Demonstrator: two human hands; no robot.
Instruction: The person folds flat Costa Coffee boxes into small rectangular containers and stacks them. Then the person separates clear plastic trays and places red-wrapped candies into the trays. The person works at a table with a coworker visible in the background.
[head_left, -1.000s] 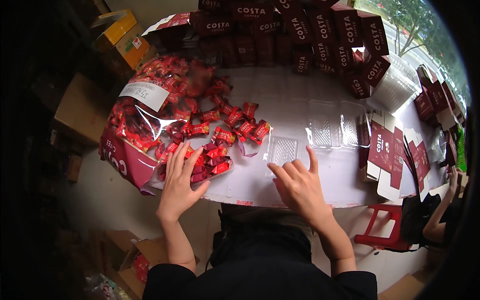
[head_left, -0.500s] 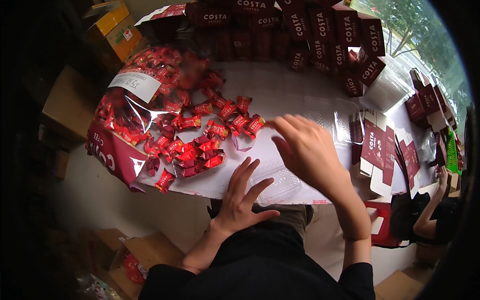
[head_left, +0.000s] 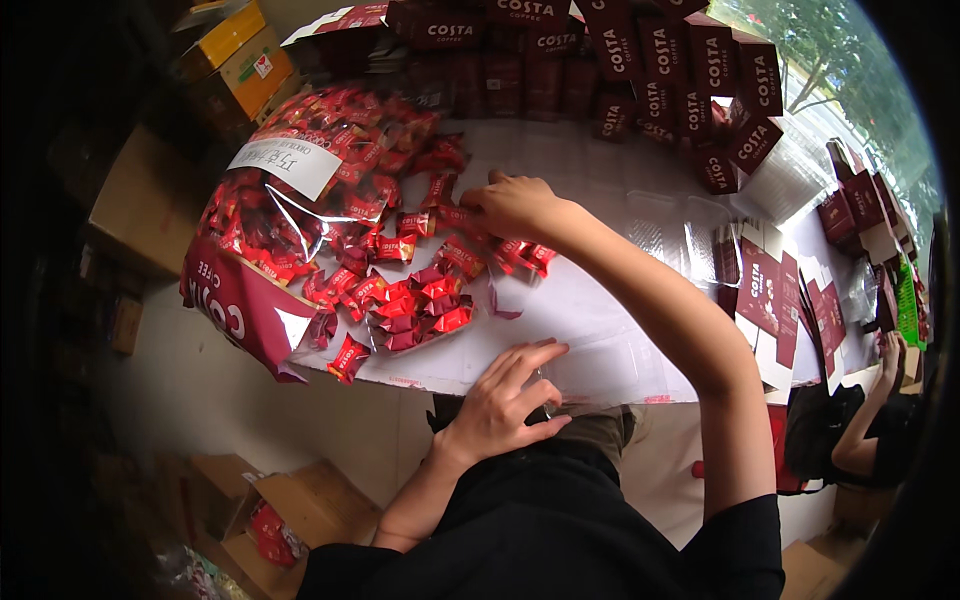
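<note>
My right hand [head_left: 520, 207] reaches across the table with its fingers curled down on a red wrapped candy [head_left: 455, 216] in the loose pile. Its palm hides some of the candies below. At the table's near edge my left hand [head_left: 507, 400] has its fingers bent over the rim of a clear plastic tray [head_left: 610, 362], the thumb lower and apart. Left of the tray, a clear container filled with candies [head_left: 425, 310] sits among loose ones. The big clear and maroon bag [head_left: 225, 295] lies at the left, candies spilling from its mouth.
Maroon printed boxes [head_left: 660, 75] are stacked along the back. Flattened cartons [head_left: 768, 290] and a stack of clear trays [head_left: 785, 175] stand at the right. Cardboard boxes [head_left: 310, 510] sit on the floor. Another person's arm [head_left: 865, 420] shows at the far right.
My right hand has moved left and away from me onto the candies. My left hand's spread fingers have curled at the tray's rim. The view has shifted slightly.
</note>
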